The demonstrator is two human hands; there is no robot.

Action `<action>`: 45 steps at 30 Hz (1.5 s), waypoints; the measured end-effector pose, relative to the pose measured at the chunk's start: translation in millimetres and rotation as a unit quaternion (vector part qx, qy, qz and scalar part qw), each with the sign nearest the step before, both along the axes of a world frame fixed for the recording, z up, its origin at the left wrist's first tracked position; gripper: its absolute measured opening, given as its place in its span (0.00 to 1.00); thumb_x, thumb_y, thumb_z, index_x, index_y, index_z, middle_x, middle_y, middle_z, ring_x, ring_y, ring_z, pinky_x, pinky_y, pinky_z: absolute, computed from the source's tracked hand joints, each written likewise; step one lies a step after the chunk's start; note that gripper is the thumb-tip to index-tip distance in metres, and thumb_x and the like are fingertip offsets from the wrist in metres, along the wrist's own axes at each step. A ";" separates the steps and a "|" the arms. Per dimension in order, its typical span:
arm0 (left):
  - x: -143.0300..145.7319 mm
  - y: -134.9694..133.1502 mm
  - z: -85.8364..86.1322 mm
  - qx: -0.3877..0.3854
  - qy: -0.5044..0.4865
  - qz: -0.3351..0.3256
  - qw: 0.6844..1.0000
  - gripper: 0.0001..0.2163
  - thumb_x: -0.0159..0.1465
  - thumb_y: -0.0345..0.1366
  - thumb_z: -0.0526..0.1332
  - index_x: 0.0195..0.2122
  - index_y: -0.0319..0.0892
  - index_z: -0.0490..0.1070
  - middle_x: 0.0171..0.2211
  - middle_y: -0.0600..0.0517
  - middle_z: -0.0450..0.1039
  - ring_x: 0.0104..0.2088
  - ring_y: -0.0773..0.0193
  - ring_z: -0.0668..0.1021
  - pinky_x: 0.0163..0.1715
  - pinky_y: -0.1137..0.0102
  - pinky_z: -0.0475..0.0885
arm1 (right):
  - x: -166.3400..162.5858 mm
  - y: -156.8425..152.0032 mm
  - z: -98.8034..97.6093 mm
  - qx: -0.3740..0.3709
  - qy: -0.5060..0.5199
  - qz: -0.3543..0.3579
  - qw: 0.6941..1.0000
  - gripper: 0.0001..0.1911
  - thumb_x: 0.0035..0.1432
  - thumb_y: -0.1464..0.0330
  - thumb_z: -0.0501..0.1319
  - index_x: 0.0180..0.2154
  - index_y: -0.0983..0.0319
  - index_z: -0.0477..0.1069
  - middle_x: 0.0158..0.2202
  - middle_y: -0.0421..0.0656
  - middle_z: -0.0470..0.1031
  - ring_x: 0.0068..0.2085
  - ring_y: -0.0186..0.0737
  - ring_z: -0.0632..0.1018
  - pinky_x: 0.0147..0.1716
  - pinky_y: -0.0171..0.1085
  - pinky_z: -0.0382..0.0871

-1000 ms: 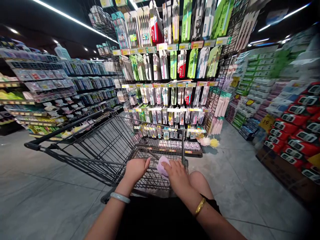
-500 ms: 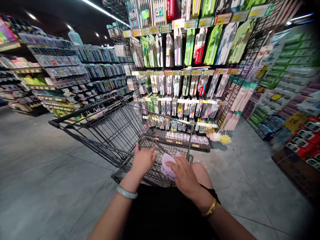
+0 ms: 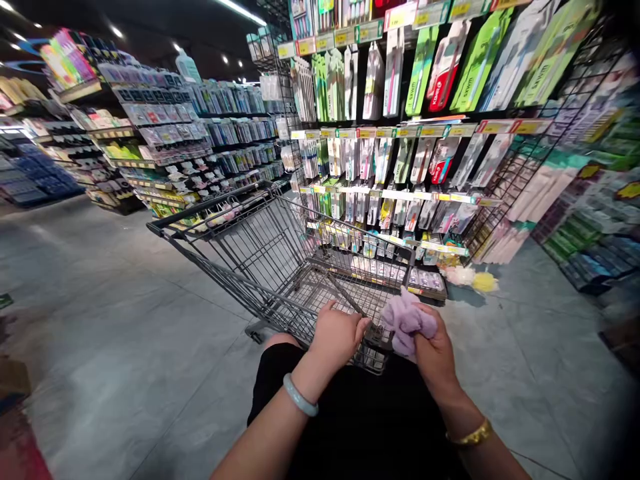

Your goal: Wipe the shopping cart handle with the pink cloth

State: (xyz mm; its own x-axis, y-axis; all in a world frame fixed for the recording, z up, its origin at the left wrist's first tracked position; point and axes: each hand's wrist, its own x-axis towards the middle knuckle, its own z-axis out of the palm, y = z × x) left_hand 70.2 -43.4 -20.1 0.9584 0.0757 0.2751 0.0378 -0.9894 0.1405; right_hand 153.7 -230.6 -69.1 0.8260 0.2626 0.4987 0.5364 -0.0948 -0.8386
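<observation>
A dark wire shopping cart (image 3: 240,257) stands in front of me on the grey floor, its basket bare. My left hand (image 3: 336,339), with a pale bangle on the wrist, grips the cart's near handle bar. My right hand (image 3: 436,347), wearing a gold bangle, is shut on a crumpled lilac cloth (image 3: 406,321) held just above the right end of the handle. My black clothing fills the bottom of the view.
A black grid rack of hanging toothbrush packs (image 3: 400,147) rises just beyond the cart. Two fluffy puffs (image 3: 473,278) lie on the floor at its foot. Stocked shelves (image 3: 150,147) run along the left, stacked goods (image 3: 600,220) on the right.
The view has swung left, so the cart and rack sit further right. My right hand has lifted the lilac cloth off the handle bar and bunched it up. My left hand stays on the handle.
</observation>
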 end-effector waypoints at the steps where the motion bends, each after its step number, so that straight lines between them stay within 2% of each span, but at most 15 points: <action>1: -2.3 0.3 -1.5 0.007 -0.013 0.007 1.000 0.22 0.71 0.43 0.46 0.33 0.43 0.77 0.22 0.50 0.76 0.27 0.61 0.78 0.57 0.55 0.60 | -3.5 -1.6 -0.1 -0.013 -0.026 0.033 0.999 0.23 0.52 0.73 0.53 0.50 0.58 0.68 0.48 0.46 0.74 0.49 0.47 0.75 0.52 0.49 0.69; 3: -7.9 1.6 -4.1 0.019 -0.039 0.020 0.999 0.20 0.71 0.40 0.47 0.30 0.43 0.76 0.21 0.50 0.75 0.25 0.62 0.76 0.56 0.56 0.61 | -6.7 -6.6 0.5 -0.093 -0.112 0.141 0.979 0.24 0.49 0.75 0.54 0.48 0.56 0.72 0.49 0.45 0.74 0.53 0.49 0.74 0.57 0.52 0.65; 5: -13.6 4.1 -5.6 0.028 -0.055 0.027 0.998 0.19 0.70 0.38 0.49 0.28 0.43 0.75 0.21 0.51 0.74 0.24 0.63 0.76 0.55 0.57 0.61 | -1.2 -11.2 0.7 -0.169 -0.178 0.207 0.947 0.27 0.46 0.77 0.53 0.47 0.55 0.73 0.51 0.43 0.74 0.57 0.49 0.71 0.62 0.54 0.58; 7: -18.4 6.9 -5.9 0.034 -0.060 0.026 0.997 0.18 0.70 0.38 0.49 0.27 0.43 0.74 0.20 0.51 0.74 0.24 0.63 0.75 0.55 0.57 0.61 | 12.4 -12.4 -0.2 -0.188 -0.181 0.183 0.948 0.29 0.46 0.78 0.52 0.49 0.54 0.72 0.51 0.43 0.74 0.58 0.47 0.70 0.63 0.53 0.58; 11: -24.5 10.4 -4.3 0.036 -0.060 0.025 0.997 0.18 0.70 0.37 0.49 0.27 0.44 0.74 0.19 0.53 0.72 0.24 0.63 0.75 0.55 0.56 0.61 | 30.6 -4.0 -0.5 -0.154 -0.143 0.051 0.976 0.29 0.47 0.78 0.50 0.51 0.57 0.69 0.50 0.46 0.73 0.55 0.47 0.72 0.56 0.51 0.68; 12: -25.8 11.0 -4.0 0.033 -0.060 0.024 0.997 0.18 0.70 0.37 0.49 0.27 0.44 0.74 0.19 0.53 0.72 0.24 0.63 0.75 0.56 0.56 0.61 | 27.3 -1.1 0.8 -0.162 -0.154 0.054 0.973 0.29 0.47 0.78 0.50 0.51 0.57 0.70 0.51 0.46 0.73 0.56 0.47 0.71 0.56 0.51 0.67; 17: -34.0 16.6 -4.9 0.025 -0.061 0.031 0.997 0.17 0.69 0.36 0.50 0.27 0.44 0.74 0.20 0.52 0.73 0.25 0.62 0.75 0.55 0.55 0.61 | -0.2 1.8 6.0 -0.235 -0.241 0.172 0.926 0.33 0.44 0.83 0.49 0.48 0.53 0.73 0.57 0.42 0.70 0.62 0.44 0.66 0.64 0.54 0.55; 23: -40.5 20.5 -4.8 0.009 -0.051 0.025 0.998 0.17 0.69 0.35 0.49 0.30 0.44 0.75 0.22 0.53 0.74 0.27 0.62 0.76 0.55 0.54 0.61 | 18.8 -0.3 7.7 -0.221 -0.230 0.090 0.943 0.31 0.45 0.82 0.50 0.49 0.56 0.72 0.56 0.47 0.69 0.60 0.47 0.67 0.61 0.57 0.59; 29: -45.1 22.5 -0.9 0.000 -0.036 0.037 0.999 0.17 0.70 0.36 0.49 0.31 0.45 0.77 0.24 0.52 0.75 0.30 0.60 0.77 0.53 0.54 0.62 | -23.2 1.3 24.0 -0.261 -0.248 0.233 0.903 0.26 0.46 0.81 0.52 0.41 0.54 0.76 0.55 0.41 0.70 0.64 0.45 0.63 0.65 0.54 0.52; 33: -48.2 18.5 7.1 -0.018 -0.021 0.047 0.999 0.17 0.70 0.37 0.49 0.35 0.46 0.78 0.25 0.52 0.76 0.32 0.60 0.78 0.56 0.51 0.60 | 2.6 -3.7 16.0 -0.224 -0.213 0.162 0.937 0.27 0.46 0.82 0.50 0.41 0.54 0.76 0.56 0.42 0.69 0.62 0.45 0.64 0.60 0.51 0.60; 36: -47.0 3.5 13.0 -0.045 -0.029 0.042 0.998 0.14 0.70 0.38 0.50 0.44 0.48 0.76 0.31 0.52 0.79 0.35 0.60 0.79 0.57 0.52 0.59 | 11.8 -0.2 13.6 -0.196 -0.191 0.120 0.954 0.26 0.44 0.82 0.51 0.41 0.56 0.76 0.56 0.44 0.69 0.61 0.47 0.65 0.60 0.52 0.61; 39: -41.4 -15.3 11.0 -0.054 -0.039 0.020 0.998 0.17 0.70 0.37 0.49 0.56 0.45 0.69 0.35 0.50 0.80 0.37 0.60 0.79 0.54 0.56 0.64 | -9.6 4.9 16.0 -0.207 -0.225 0.169 0.937 0.26 0.46 0.82 0.51 0.42 0.54 0.75 0.53 0.42 0.71 0.61 0.46 0.64 0.64 0.55 0.53; 41: -36.4 -24.0 4.7 -0.029 -0.035 0.015 0.999 0.20 0.70 0.35 0.48 0.61 0.40 0.64 0.34 0.48 0.79 0.35 0.60 0.79 0.49 0.58 0.67 | -24.1 5.4 16.8 -0.219 -0.253 0.189 0.923 0.28 0.47 0.82 0.51 0.45 0.53 0.75 0.52 0.41 0.72 0.62 0.45 0.64 0.66 0.56 0.47; 43: -31.9 -28.1 -2.8 0.018 -0.025 0.019 0.999 0.22 0.70 0.36 0.47 0.64 0.36 0.60 0.30 0.47 0.78 0.32 0.58 0.78 0.46 0.57 0.68 | -28.0 3.0 17.4 -0.228 -0.267 0.174 0.920 0.29 0.49 0.82 0.51 0.46 0.53 0.74 0.52 0.41 0.72 0.62 0.45 0.64 0.66 0.56 0.48; 45: -29.1 -28.9 -8.5 0.060 -0.018 0.023 0.998 0.24 0.71 0.40 0.46 0.65 0.34 0.59 0.27 0.46 0.77 0.29 0.57 0.78 0.43 0.56 0.68 | -22.6 -1.2 19.9 -0.249 -0.258 0.148 0.922 0.26 0.50 0.80 0.53 0.47 0.54 0.74 0.54 0.43 0.71 0.62 0.47 0.63 0.64 0.55 0.54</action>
State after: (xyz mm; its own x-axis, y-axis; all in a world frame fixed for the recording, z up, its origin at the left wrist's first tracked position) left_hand 41.1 -72.2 -28.7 0.9440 0.0835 0.3192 0.0802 -0.9965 0.0235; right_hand 131.1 -231.9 -49.2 0.3676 0.7408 0.5622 0.9158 -0.1834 -0.3572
